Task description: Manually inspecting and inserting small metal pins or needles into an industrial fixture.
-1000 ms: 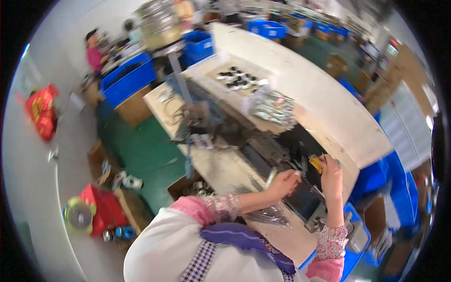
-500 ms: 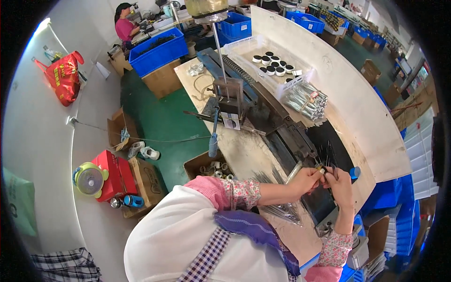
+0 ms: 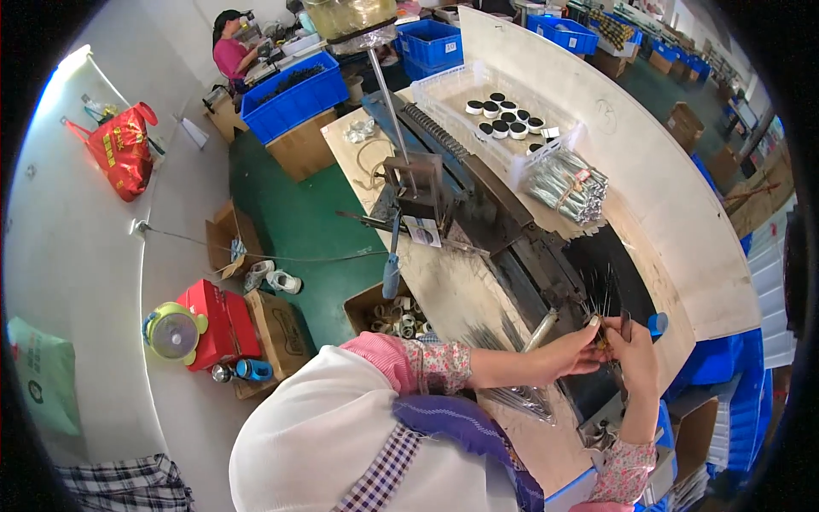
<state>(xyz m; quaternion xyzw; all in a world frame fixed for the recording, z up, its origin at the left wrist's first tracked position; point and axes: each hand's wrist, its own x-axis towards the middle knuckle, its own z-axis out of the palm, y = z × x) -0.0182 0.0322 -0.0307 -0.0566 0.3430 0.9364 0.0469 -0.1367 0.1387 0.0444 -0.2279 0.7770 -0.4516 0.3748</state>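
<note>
My left hand and my right hand are close together at the right end of the bench, over the dark machine bed. Between them several thin metal rods stand up in a small fanned bunch. The left thumb and forefinger pinch at the base of the rods, the other fingers reaching toward the right hand. My right hand grips a slim dark tool whose exact kind I cannot make out. Something small and yellowish shows between the hands, mostly hidden by fingers. Beside the left wrist lies a pale tube-like handle.
Loose thin rods lie under my left forearm. A tied bundle of silvery rods and a white crate of black-topped round pieces lie beyond the machine. A blue cap sits right of my hands. A co-worker sits far left.
Both hands have moved slightly right and down in the picture, and the whole view has shifted a little. The left fingers are more stretched out, and the rods fan out more visibly.
</note>
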